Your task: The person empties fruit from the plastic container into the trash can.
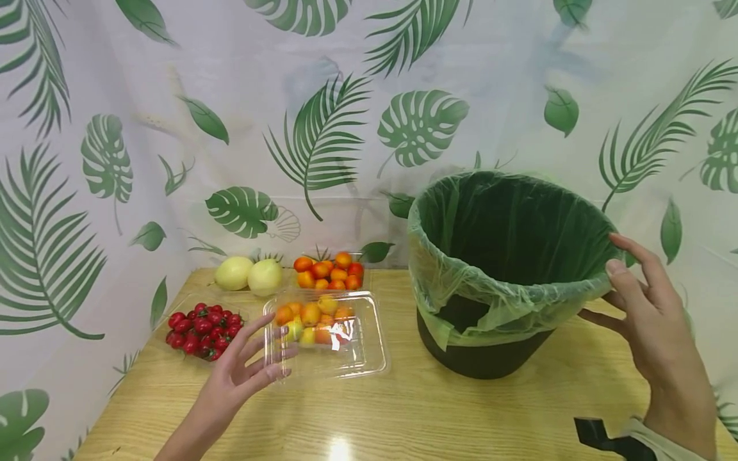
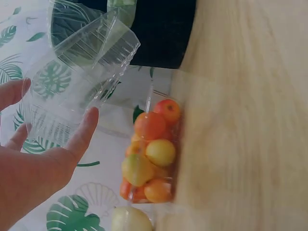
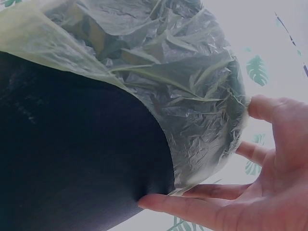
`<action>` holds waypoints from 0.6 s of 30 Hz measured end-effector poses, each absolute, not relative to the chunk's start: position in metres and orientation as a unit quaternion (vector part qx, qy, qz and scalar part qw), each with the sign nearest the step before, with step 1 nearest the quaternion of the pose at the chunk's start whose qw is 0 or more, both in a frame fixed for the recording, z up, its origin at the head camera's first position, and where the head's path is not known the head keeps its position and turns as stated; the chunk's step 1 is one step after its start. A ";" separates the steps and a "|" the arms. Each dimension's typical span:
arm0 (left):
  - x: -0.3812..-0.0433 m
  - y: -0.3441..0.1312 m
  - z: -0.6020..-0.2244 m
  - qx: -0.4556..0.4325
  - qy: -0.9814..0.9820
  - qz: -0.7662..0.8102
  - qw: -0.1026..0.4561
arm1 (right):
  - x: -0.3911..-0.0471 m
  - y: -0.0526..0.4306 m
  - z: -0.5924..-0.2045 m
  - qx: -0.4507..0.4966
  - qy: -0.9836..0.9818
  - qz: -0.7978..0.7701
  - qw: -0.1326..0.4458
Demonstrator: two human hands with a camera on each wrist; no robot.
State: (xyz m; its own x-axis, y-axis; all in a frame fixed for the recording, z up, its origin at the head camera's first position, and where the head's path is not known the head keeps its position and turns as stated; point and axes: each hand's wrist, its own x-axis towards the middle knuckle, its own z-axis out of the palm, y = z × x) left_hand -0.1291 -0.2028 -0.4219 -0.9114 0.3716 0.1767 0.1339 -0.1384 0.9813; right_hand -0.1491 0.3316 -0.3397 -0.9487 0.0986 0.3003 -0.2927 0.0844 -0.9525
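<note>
My left hand (image 1: 242, 365) holds an empty clear plastic container (image 2: 79, 72) by its left end, thumb on one side and fingers on the other. In the head view the container overlaps a clear box of orange and yellow fruits (image 2: 154, 149). On the right, my right hand (image 1: 657, 307) holds a black trash bin (image 1: 484, 358) at the right side of its rim. A pale green bag (image 3: 192, 82) lines the bin and folds down over its outside. In the right wrist view, the lowest fingertip touches the bin's dark wall just below the bag's edge.
Red cherry tomatoes (image 1: 202, 330) in a clear box lie at the left. Two pale yellow round fruits (image 1: 248, 275) and a box of orange-red fruits (image 1: 331, 272) stand at the back of the wooden table (image 1: 375, 416). A leaf-patterned curtain (image 1: 346, 128) hangs behind and beside it.
</note>
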 end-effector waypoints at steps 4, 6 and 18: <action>-0.125 -0.207 -0.433 0.186 0.649 0.730 0.107 | -0.149 0.332 -0.339 0.072 -0.719 0.676 0.145; -0.124 -0.210 -0.439 0.180 0.648 0.730 0.122 | -0.149 0.331 -0.339 0.075 -0.715 0.679 0.147; -0.116 -0.223 -0.459 0.152 0.650 0.717 0.201 | -0.150 0.332 -0.341 0.074 -0.721 0.673 0.150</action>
